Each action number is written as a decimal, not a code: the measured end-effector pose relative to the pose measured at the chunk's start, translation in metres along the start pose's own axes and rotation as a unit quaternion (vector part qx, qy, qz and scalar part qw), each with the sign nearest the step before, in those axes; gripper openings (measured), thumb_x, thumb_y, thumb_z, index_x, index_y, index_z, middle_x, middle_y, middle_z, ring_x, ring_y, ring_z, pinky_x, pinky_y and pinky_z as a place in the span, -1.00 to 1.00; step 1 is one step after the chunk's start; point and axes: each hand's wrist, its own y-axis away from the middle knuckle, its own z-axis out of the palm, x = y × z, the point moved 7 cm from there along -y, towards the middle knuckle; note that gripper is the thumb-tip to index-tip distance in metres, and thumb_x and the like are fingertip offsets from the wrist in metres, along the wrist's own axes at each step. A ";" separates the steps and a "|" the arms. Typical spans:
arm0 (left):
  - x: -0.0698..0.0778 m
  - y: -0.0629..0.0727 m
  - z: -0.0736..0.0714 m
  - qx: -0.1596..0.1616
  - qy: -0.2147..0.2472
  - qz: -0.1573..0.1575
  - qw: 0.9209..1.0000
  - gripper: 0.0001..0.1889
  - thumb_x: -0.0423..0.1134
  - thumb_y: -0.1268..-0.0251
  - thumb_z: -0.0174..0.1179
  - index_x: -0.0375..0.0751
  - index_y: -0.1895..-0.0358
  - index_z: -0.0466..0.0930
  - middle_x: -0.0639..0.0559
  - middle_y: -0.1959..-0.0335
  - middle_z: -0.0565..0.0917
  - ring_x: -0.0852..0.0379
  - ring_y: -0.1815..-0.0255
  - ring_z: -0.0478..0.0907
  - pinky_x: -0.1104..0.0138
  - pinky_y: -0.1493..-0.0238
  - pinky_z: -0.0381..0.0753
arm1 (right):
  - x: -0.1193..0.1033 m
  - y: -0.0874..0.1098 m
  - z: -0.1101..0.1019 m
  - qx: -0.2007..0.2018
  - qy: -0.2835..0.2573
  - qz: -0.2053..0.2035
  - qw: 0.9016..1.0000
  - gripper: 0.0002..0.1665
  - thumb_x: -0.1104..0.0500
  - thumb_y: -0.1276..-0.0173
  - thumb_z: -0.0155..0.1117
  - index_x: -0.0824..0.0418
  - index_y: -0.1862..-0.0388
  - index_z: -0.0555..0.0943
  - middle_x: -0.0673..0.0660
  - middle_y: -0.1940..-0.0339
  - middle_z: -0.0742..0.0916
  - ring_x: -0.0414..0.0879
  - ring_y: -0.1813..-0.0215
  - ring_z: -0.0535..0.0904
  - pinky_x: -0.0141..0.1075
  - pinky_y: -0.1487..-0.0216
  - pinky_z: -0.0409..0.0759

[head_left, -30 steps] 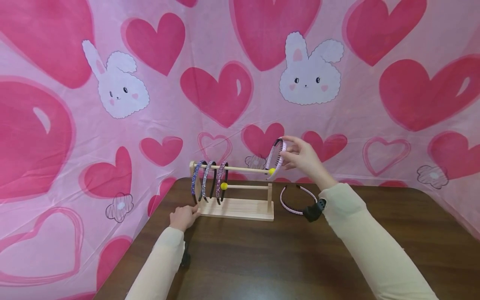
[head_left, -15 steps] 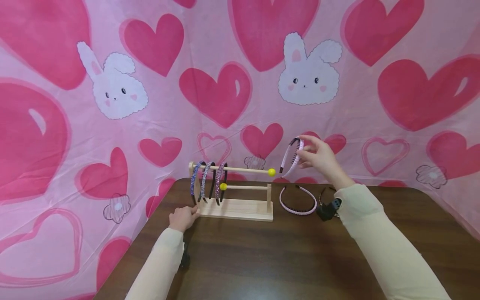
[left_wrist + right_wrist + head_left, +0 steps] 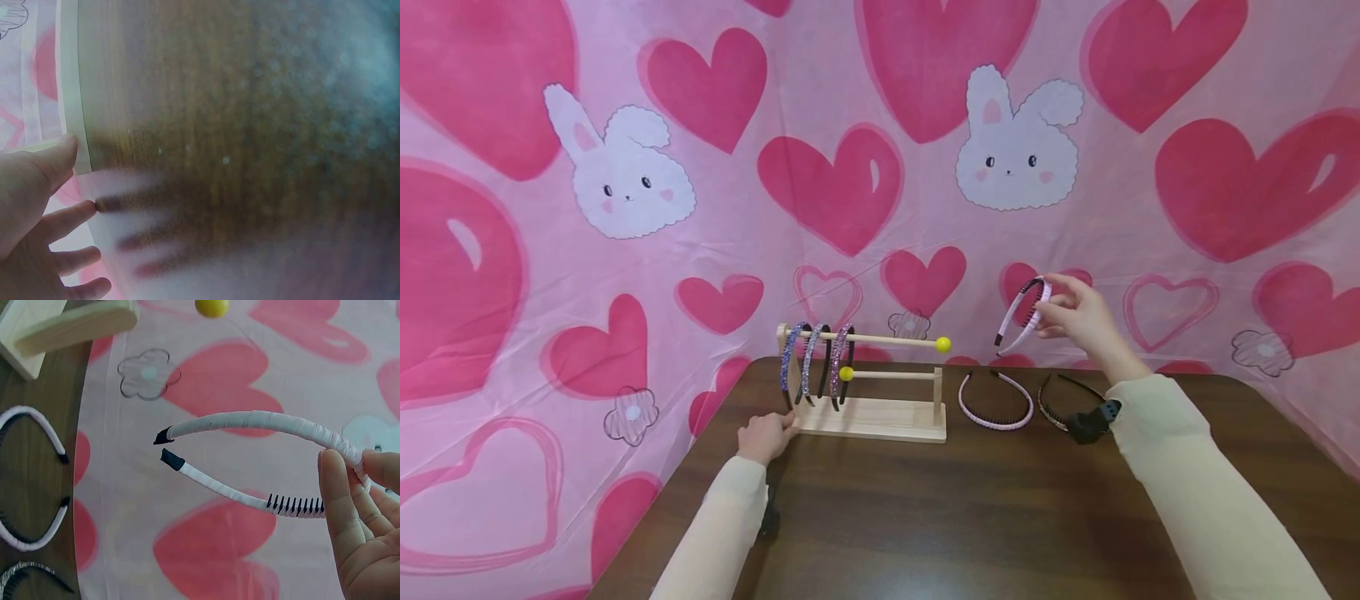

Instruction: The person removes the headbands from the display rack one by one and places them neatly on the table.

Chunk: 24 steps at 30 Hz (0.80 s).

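Note:
My right hand [image 3: 1078,312] pinches a pale pink, fabric-wrapped headband [image 3: 250,420] with black inner teeth between thumb and fingers. It is held up in the air, right of the wooden headband stand [image 3: 872,417], its black-tipped ends pointing left in the right wrist view. My left hand [image 3: 765,437] rests at the stand's front left corner. There, in the left wrist view, the thumb touches the base's edge [image 3: 72,106] and the other fingers are spread. On the upper rod hang a blue glittery headband [image 3: 787,364], a silver one [image 3: 809,364] and a pink one [image 3: 837,367].
Right of the stand, another pink headband [image 3: 997,426] lies on the brown table [image 3: 910,517]. Beside it is a dark, patterned headband [image 3: 1047,404], partly hidden by the right wrist camera [image 3: 1086,427]. Yellow balls cap the upper rod [image 3: 943,344] and lower rod [image 3: 846,373].
My right hand has carried the pale pink headband to the right, off the upper rod's yellow end. The dark headband on the table has come into view. My left hand stays put.

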 end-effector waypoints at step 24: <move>0.000 -0.002 0.000 0.007 -0.006 0.008 1.000 -0.56 -0.06 -0.28 0.12 -0.14 -0.19 0.48 -0.35 -0.04 0.51 -0.34 0.00 0.37 -0.15 0.08 0.27 | 0.036 0.030 -0.092 0.065 -0.103 0.019 0.992 -0.14 0.36 -0.27 0.18 0.40 -0.42 -0.04 -0.01 0.50 0.67 -0.15 0.55 0.65 -0.36 0.47 0.58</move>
